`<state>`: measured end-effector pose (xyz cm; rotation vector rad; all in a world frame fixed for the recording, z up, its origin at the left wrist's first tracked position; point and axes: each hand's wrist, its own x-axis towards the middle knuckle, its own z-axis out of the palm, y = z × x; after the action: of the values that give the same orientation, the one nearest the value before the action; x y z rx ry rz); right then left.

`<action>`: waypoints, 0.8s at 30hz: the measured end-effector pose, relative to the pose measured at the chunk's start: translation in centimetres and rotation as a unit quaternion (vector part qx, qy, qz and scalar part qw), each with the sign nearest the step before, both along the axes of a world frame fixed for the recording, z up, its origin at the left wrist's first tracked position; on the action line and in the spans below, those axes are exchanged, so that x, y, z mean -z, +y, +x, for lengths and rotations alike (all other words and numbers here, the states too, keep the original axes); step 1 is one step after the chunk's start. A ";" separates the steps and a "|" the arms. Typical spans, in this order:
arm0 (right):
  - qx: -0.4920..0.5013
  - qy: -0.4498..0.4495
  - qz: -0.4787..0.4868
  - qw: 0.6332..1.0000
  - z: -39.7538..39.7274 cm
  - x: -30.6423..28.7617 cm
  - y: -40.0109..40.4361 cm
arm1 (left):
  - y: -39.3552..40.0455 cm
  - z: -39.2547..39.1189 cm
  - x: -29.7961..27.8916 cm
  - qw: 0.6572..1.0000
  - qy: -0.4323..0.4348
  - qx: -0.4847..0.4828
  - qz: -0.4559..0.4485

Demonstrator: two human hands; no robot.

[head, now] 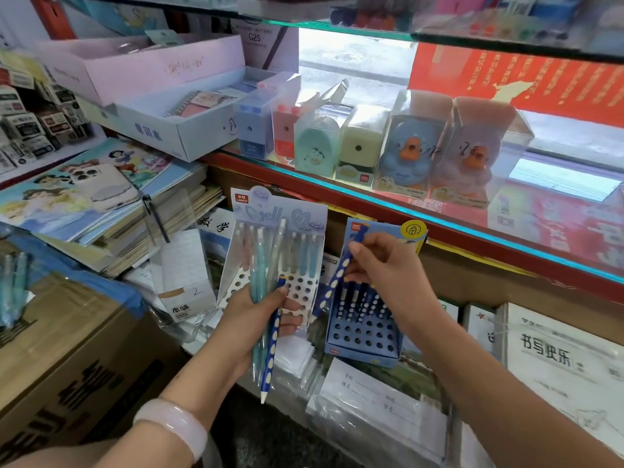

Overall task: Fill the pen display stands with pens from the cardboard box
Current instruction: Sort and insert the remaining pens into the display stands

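your left hand (260, 315) grips a bundle of pens (265, 298), near upright, one white tip down. your right hand (381, 265) pinches a dotted blue pen (339, 265), steeply tilted, over the blue stand (363, 336).

Both forearms are bare, with no sleeves showing anywhere along them. The left hand (260, 312) has a thick, smooth bangle (172, 430) of pale, milky pink on its wrist, rounded and glossy, with no clasp or markings to be seen. The right hand (381, 265), across from the bangle, wears no ring, watch or band on its visible parts.
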<state>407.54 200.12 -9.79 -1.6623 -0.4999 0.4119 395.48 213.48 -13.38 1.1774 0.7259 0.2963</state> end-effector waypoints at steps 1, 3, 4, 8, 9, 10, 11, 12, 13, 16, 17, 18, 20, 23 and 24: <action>0.017 -0.031 -0.010 0.999 0.5 -0.1 -1.0 | 0.0 0.0 -0.1 1.000 -0.001 -0.004 0.001; 0.057 -0.120 -0.075 0.988 1.5 0.3 -2.9 | 0.0 0.1 -0.2 1.000 0.001 -0.006 0.013; 0.078 -0.173 -0.122 0.974 1.9 0.7 -3.9 | 0.0 0.2 -0.2 1.000 -0.001 -0.006 0.017; 0.103 -0.299 -0.222 0.922 1.8 3.1 -5.9 | -0.1 0.7 0.1 1.000 0.000 -0.020 0.017; 0.091 -0.307 -0.235 0.918 1.6 3.8 -5.9 | -0.2 0.8 0.1 1.000 0.004 -0.025 0.016; 0.078 -0.309 -0.246 0.915 1.4 4.4 -5.7 | -0.3 0.9 0.1 1.000 0.006 -0.027 0.013; 0.066 -0.306 -0.255 0.915 1.2 4.9 -5.5 | -0.4 0.9 0.1 1.000 0.006 -0.029 0.007; 0.058 -0.302 -0.260 0.915 1.1 5.4 -5.3 | -0.5 0.9 0.0 1.000 0.005 -0.030 -0.001; 0.056 -0.298 -0.265 0.915 1.1 5.8 -5.1 | -0.6 0.9 -0.1 0.999 0.002 -0.031 -0.009; 0.055 -0.299 -0.271 0.913 1.3 6.7 -4.7 | -0.5 0.8 -0.2 0.999 -0.015 -0.034 -0.027; 0.049 -0.297 -0.280 0.912 1.4 7.0 -4.7 | -0.5 0.8 -0.2 0.999 -0.022 -0.036 -0.035; 0.041 -0.292 -0.293 0.909 1.5 7.3 -4.6 | -0.5 0.8 -0.2 0.998 -0.029 -0.038 -0.043; 0.025 -0.279 -0.322 0.904 1.6 7.9 -4.4 | -0.5 0.7 -0.2 0.997 -0.039 -0.039 -0.057; 0.024 -0.266 -0.343 0.901 1.6 8.3 -4.3 | -0.6 0.7 -0.5 0.996 -0.046 -0.034 -0.068; 0.021 -0.267 -0.349 0.898 1.7 8.2 -4.4 | -0.6 0.6 -0.6 0.996 -0.049 -0.032 -0.071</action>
<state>409.23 195.75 -18.00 -2.5048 -0.7737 0.0829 396.10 212.92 -12.74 0.9995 0.6883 0.3482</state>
